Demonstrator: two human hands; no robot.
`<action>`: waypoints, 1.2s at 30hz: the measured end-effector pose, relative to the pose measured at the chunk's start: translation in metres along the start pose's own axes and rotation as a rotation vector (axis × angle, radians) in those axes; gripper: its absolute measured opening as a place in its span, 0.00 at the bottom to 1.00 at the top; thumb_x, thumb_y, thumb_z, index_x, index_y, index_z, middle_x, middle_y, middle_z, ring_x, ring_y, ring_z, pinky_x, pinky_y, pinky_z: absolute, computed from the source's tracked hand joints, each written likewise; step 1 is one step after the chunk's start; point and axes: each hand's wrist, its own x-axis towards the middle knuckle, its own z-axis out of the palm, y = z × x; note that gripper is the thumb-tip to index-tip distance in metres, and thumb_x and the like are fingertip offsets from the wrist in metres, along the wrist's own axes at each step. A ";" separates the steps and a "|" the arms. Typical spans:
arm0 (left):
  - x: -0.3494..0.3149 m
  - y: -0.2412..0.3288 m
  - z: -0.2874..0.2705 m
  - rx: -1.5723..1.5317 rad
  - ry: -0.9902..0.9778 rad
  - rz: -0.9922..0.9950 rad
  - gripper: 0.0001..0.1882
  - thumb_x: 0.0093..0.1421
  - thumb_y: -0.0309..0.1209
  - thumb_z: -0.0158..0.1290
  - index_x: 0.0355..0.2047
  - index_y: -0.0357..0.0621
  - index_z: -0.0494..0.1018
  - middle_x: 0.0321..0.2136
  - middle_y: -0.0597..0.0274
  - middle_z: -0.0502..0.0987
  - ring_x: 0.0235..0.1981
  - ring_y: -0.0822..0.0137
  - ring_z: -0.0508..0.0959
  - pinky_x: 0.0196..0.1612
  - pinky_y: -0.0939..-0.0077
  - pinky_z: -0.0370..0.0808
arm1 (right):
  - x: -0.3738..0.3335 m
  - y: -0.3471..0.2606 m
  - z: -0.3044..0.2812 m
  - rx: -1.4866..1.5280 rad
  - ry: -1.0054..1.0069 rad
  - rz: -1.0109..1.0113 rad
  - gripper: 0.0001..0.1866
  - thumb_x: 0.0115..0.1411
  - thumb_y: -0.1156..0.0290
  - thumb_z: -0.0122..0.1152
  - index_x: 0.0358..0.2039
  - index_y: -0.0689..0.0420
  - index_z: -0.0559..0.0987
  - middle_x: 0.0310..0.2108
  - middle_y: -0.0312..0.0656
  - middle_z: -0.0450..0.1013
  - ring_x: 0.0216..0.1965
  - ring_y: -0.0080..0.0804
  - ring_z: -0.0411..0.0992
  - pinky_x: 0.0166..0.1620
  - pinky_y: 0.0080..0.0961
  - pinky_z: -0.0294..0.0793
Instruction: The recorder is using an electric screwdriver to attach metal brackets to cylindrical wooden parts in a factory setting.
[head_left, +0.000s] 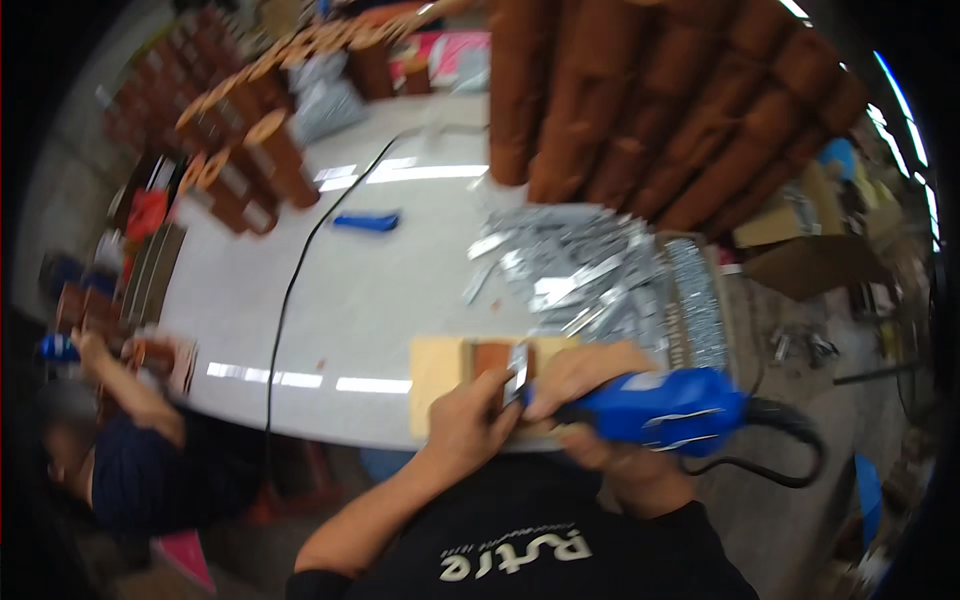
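In front of me a reddish-brown block [490, 358] lies on a pale yellow board [432, 362] at the table's near edge. My left hand [465, 422] is closed, its fingertips pinching a shiny silver metal strip [517, 370] at the block's right end. My right hand [590, 380] is wrapped round the front of a blue corded power tool [670, 405], which lies sideways with its nose toward the strip. The tool's tip is hidden by my fingers and blurred. A black cord [800, 425] leaves its rear end.
Flat silver metal strips [570, 265] lie heaped at right, beside a long box of small metal parts [697, 300]. Brown cylinders [640, 100] are stacked behind; others [280, 160] stand at far left. A blue handle-like object [367, 221] and a black cable [290, 290] lie on the white table [220, 310]. A co-worker [130, 430] works at left.
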 end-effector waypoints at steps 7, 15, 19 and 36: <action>0.002 -0.002 -0.014 -0.792 0.006 -0.483 0.14 0.55 0.25 0.59 0.42 0.38 0.71 0.19 0.72 0.67 0.17 0.81 0.65 0.19 0.85 0.60 | 0.006 -0.013 -0.011 0.477 0.163 -0.091 0.11 0.54 0.77 0.66 0.38 0.60 0.74 0.32 0.41 0.76 0.34 0.25 0.75 0.38 0.22 0.73; -0.007 -0.017 -0.056 -1.942 -0.190 -0.474 0.12 0.70 0.32 0.42 0.50 0.41 0.68 0.31 0.58 0.67 0.14 0.77 0.56 0.14 0.82 0.52 | -0.031 0.027 -0.020 0.219 0.395 0.488 0.13 0.55 0.66 0.70 0.32 0.59 0.76 0.23 0.33 0.73 0.20 0.17 0.69 0.25 0.17 0.68; -0.002 -0.013 -0.060 -1.934 -0.190 -0.458 0.16 0.72 0.38 0.41 0.42 0.37 0.70 0.30 0.58 0.68 0.14 0.75 0.57 0.15 0.81 0.53 | -0.037 0.035 -0.023 0.279 0.450 0.514 0.14 0.55 0.63 0.70 0.31 0.59 0.76 0.20 0.33 0.72 0.18 0.18 0.69 0.23 0.17 0.67; 0.053 -0.029 -0.030 0.175 -0.391 -0.427 0.41 0.44 0.60 0.65 0.37 0.27 0.76 0.30 0.44 0.81 0.31 0.56 0.82 0.36 0.65 0.77 | -0.062 0.092 -0.024 0.192 0.383 0.893 0.19 0.52 0.64 0.72 0.41 0.59 0.77 0.26 0.35 0.73 0.19 0.19 0.70 0.22 0.19 0.71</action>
